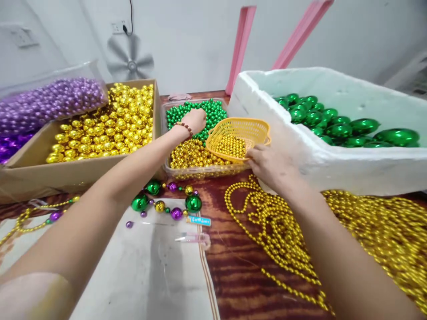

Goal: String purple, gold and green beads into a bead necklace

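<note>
My left hand (195, 120), with a beaded bracelet (184, 128) at the wrist, is closed above the small green beads (212, 110) in a clear plastic tub (196, 171). Its fingertips are turned away, so anything in them is hidden. My right hand (267, 163) grips the near right rim of a yellow plastic basket (253, 124), which holds small gold beads (230, 146). This basket rests tilted over the tub's right side. Larger gold beads (190, 155) fill the near part of the tub. Below it lies a bead string (176, 214) of green, purple and gold balls.
A cardboard box (33, 175) of gold balls and a bag of purple beads (53, 104) stand left. A white foam box (353, 166) with green ornaments stands right, behind gold bead strands (376, 235). Pink-handled thread snips (196, 238) lie on white cloth (133, 275).
</note>
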Action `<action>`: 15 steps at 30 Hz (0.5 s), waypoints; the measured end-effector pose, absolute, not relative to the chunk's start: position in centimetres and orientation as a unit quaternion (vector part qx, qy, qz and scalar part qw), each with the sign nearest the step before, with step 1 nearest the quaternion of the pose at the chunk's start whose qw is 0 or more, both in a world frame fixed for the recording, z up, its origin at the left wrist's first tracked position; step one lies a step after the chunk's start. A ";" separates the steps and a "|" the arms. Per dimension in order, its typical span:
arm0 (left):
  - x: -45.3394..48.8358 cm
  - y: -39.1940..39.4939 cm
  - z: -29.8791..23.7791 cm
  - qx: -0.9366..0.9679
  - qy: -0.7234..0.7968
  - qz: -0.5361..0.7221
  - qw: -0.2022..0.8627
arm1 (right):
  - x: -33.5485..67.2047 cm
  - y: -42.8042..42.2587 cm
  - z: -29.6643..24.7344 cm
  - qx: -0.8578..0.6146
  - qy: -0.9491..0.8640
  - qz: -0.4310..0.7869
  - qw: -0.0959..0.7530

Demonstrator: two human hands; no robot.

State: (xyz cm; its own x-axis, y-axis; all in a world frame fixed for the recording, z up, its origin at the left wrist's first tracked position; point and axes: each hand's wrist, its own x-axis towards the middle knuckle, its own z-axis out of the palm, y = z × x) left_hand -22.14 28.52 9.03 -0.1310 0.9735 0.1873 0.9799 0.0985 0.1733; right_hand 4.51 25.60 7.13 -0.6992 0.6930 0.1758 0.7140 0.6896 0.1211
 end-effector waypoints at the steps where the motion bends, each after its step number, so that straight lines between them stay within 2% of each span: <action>1: -22.0 30.0 8.5 -0.649 -0.749 -0.137 0.010 | 4.8 25.9 7.2 -0.378 -0.920 -0.086 0.059; 6: -21.4 36.0 5.0 -0.672 -0.729 -0.122 -0.044 | 6.5 27.7 7.4 -0.327 -0.941 -0.016 0.090; 11: -21.4 37.4 3.0 -0.676 -0.728 -0.069 -0.092 | 6.9 28.7 7.0 -0.296 -0.949 0.034 0.099; 15: -21.5 37.0 2.4 -0.653 -0.730 -0.133 -0.153 | 7.0 28.7 6.8 -0.320 -0.944 0.032 0.080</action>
State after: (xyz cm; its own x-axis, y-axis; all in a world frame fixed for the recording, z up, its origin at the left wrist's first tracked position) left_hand -21.50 37.03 2.43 -0.1005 0.9936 -0.0508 0.9123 0.1124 0.3939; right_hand 6.96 28.71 6.84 -0.7826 0.6088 0.1299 0.5987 0.7933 -0.1109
